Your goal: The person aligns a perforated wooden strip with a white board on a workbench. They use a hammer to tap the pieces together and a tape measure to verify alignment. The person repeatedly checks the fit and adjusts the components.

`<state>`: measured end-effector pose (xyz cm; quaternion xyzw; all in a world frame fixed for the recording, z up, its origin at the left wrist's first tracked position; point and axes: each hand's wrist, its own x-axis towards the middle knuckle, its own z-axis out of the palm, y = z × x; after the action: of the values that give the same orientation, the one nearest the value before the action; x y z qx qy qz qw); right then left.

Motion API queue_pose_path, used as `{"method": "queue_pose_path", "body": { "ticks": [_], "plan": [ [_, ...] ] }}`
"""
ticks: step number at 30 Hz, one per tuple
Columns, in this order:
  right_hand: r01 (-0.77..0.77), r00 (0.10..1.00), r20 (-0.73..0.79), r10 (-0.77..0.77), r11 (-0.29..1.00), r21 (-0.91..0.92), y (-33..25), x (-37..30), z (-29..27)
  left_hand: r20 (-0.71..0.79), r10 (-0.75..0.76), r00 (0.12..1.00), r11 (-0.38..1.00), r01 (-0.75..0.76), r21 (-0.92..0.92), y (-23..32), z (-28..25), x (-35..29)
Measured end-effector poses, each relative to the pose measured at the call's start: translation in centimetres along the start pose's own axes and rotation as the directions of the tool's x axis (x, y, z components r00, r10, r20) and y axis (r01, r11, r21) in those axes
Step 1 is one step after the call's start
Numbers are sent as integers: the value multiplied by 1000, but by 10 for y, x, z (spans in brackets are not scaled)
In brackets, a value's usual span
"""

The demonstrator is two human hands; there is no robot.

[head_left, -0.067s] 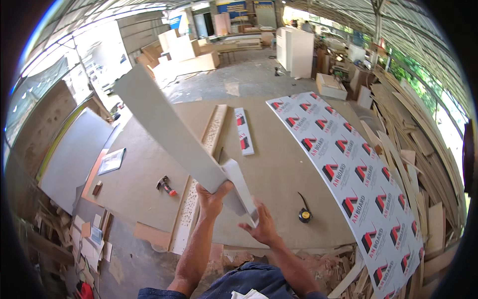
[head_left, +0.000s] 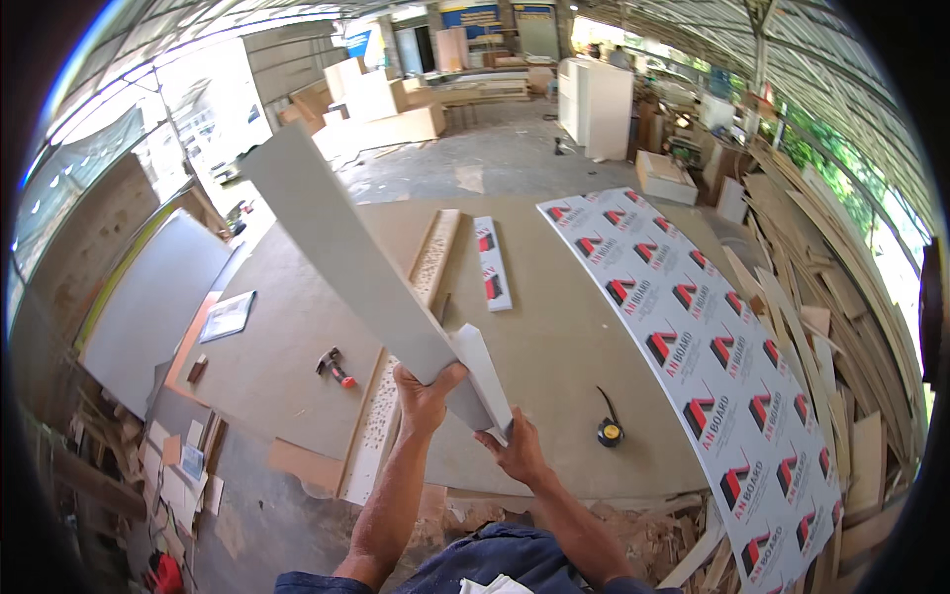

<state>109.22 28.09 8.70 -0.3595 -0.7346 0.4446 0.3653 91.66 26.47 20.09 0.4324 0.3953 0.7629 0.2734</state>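
Note:
A long pale grey board (head_left: pixel 341 247) rises at a slant from my hands toward the upper left, above the work table. My left hand (head_left: pixel 426 396) is closed round its lower part, with the thumb across the face. Against the long board's right side lies a shorter white board (head_left: pixel 479 361). Its lower end is gripped by my right hand (head_left: pixel 517 450), fingers and thumb on either side. Whether the two boards are fastened together I cannot tell. Beneath them on the table is a long narrow strip with a speckled face (head_left: pixel 374 426), partly covered by the boards.
On the brown table (head_left: pixel 564 366) lie a hammer (head_left: pixel 334 364), a tape measure (head_left: pixel 610 431), a small printed strip (head_left: pixel 493 265) and a bagged flat item (head_left: pixel 226 317). A large printed panel (head_left: pixel 683 346) covers the right side. Scrap boards (head_left: pixel 841 287) pile beyond it.
The fingers of my right hand have drawn in round the shorter board's lower end. The boards have shifted slightly to the right in the view.

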Motion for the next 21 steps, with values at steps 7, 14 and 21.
{"method": "queue_pose_path", "body": {
  "ticks": [7, 14, 21],
  "plan": [
    [275, 960, 5, -281, 944, 183, -8, -1, 13, -95, 14, 995, 946, -44, -322, 36, -58, 4],
    [147, 980, 103, -169, 969, 198, -40, 22, -10, 188, 0, 982, 723, 130, -678, 31, -99, -16],
    [216, 974, -149, -173, 913, 347, -138, 105, -37, 396, -315, 863, 630, 502, -593, 15, -87, -76]
  ]
}}
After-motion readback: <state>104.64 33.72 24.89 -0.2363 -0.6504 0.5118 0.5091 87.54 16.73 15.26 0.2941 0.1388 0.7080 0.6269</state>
